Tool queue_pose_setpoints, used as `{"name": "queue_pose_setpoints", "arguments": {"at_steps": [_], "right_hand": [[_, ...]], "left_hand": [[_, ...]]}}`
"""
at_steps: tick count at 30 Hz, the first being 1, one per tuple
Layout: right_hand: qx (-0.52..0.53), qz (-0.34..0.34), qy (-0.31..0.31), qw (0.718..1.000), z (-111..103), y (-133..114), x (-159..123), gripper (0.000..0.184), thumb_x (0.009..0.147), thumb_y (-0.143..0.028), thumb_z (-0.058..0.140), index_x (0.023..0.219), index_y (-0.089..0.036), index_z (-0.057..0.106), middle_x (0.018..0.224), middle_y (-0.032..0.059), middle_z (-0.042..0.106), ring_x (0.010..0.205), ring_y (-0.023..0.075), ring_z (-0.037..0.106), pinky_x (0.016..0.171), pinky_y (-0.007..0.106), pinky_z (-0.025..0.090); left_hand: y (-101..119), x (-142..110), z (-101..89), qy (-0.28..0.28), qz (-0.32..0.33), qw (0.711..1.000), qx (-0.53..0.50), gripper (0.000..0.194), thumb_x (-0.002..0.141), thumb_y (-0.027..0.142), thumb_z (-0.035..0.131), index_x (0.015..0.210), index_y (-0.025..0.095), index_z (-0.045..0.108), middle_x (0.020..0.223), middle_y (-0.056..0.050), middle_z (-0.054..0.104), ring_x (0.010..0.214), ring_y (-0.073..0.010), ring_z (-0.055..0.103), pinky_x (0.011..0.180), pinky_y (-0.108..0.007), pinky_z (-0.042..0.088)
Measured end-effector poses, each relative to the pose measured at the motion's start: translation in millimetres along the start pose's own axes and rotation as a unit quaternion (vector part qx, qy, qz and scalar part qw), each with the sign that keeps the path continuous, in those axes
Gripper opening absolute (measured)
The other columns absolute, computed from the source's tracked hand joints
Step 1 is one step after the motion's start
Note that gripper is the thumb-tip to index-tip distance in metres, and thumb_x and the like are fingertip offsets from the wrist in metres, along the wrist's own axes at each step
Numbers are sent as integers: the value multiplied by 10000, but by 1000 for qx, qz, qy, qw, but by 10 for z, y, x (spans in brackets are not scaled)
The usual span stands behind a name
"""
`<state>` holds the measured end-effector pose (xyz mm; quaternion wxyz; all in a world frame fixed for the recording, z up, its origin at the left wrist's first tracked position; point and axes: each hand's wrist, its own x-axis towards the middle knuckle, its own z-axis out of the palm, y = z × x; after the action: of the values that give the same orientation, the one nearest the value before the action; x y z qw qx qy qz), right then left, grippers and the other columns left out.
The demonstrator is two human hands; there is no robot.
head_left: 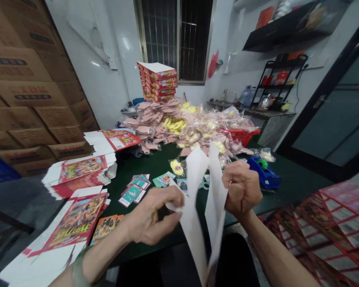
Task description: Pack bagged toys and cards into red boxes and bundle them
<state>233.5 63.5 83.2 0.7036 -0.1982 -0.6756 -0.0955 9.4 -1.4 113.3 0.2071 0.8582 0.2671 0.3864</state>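
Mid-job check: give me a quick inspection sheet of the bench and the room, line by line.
Surface: dark green table, heavily covered.
Job's things: white folded card, held up over the table.
Clutter: bagged pink and yellow items, blue tape dispenser, printed cards, printed box blanks.
Grips: left hand pinches the card; right hand clenches it.
Cables: dark cord beside the black wire shelf.
Surroundings: stacked cardboard cartons, barred window.

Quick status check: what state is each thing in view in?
Left hand: pinching the white card blank.
Right hand: gripping the blank's other side.
Red printed cardboard boxes: stacked on the bags.
Clear bags of pink and yellow items: heaped.
Blue plastic tape dispenser: resting on the green table.
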Motion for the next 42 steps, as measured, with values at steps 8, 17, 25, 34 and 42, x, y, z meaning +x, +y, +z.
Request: {"name": "queue_pose_setpoints", "arguments": {"at_steps": [8,17,25,34,42], "right_hand": [[-249,51,-61,965,-182,233,151,121,808,-292,570,790,-186,517,539,-45,471,562,155,493,672,328,376],[-349,-68,-274,894,169,-346,387,309,897,-314,453,651,-163,562,502,23,519,596,181,476,637,317,258],[-225,-50,-636,737,594,-344,239,299,934,-303,355,869,-191,624,682,78,671,600,194,573,536,276,184],[-100,-120,-673,723,736,-371,65,301,936,-294,346,851,-160,602,657,83,657,574,169,566,534,273,211],[-26,-144,-582,800,634,-359,-337,208,879,-222,405,756,-184,568,564,13,591,496,123,480,514,271,200]], "left_hand": [[-105,-285,-548,163,-128,960,186,145,770,297,628,720,173,573,674,-14,659,560,-125,595,472,-213,403],[19,-244,-705,137,-113,929,325,296,763,459,576,711,167,566,678,-32,622,617,-162,586,580,-273,431],[122,-378,-457,133,-129,929,320,236,729,387,642,700,172,548,608,14,553,508,-117,506,509,-241,390],[-216,-820,-509,323,-138,929,-114,464,829,449,512,1262,292,453,1300,-112,456,849,-223,608,676,-366,498],[-828,-675,-290,141,-291,922,-211,519,812,473,546,1252,205,485,1193,-153,570,1132,-274,521,857,-372,463]]}}
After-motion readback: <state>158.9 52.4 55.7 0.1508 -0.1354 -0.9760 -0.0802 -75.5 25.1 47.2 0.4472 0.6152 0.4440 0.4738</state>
